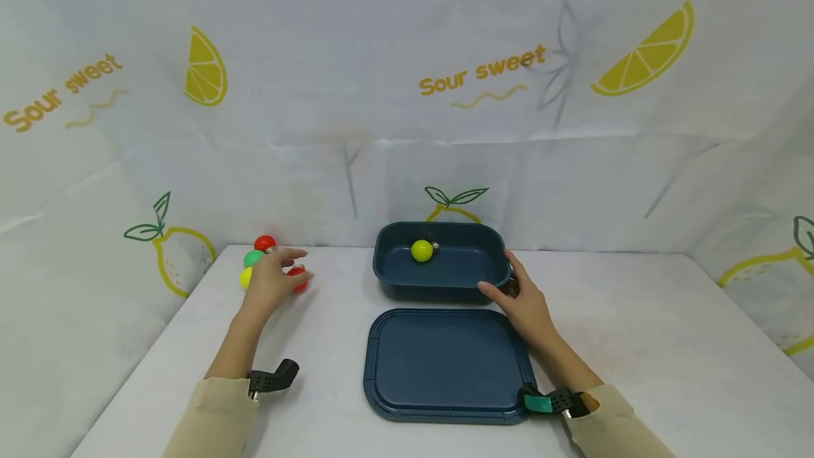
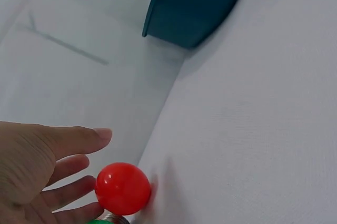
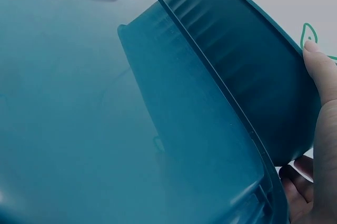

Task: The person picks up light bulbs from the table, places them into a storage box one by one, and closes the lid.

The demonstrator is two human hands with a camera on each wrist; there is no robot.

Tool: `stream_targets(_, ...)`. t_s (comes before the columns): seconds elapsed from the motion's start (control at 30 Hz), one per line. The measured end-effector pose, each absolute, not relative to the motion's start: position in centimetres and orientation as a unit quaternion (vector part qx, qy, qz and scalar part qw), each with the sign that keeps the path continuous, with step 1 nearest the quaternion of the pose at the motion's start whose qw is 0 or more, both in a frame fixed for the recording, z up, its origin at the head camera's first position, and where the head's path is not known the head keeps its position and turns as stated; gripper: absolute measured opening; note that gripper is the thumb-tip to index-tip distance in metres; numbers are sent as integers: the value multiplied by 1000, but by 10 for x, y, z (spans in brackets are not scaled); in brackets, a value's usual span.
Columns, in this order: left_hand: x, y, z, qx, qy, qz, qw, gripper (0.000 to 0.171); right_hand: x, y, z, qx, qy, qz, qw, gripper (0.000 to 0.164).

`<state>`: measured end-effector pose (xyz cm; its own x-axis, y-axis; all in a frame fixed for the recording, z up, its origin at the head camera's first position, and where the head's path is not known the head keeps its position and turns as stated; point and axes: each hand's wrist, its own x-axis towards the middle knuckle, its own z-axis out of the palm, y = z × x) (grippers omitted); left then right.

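My left hand point(image 1: 272, 281) is at the left of the table, its fingers spread around a red bulb point(image 1: 297, 281). In the left wrist view, thumb and fingers are apart beside a round red bulb point(image 2: 122, 188), not closed round it. Another red bulb point(image 1: 264, 243), a green bulb point(image 1: 253, 258) and a yellow bulb point(image 1: 245, 278) lie by that hand. My right hand point(image 1: 526, 302) holds the right front corner of a dark blue box point(image 1: 439, 293), thumb at the rim. Inside lies a yellow-green bulb point(image 1: 422, 251) with a silver base.
A dark blue lid point(image 1: 448, 366) lies flat in front of the box, below the right forearm. Behind the white table point(image 1: 636, 345) hangs a white curtain point(image 1: 318, 90) printed with lemons. Each wrist carries a black camera mount point(image 1: 275, 377).
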<state>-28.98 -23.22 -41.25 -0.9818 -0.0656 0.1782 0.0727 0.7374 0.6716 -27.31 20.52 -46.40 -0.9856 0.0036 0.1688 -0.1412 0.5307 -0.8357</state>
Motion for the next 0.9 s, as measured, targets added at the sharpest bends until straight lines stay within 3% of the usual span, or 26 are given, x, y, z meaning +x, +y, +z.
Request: stream_targets(0.9, -291, -205, -438, -15, -928, -356, 111, 40, -273, 204, -463, 38, -871, 484, 72, 92)
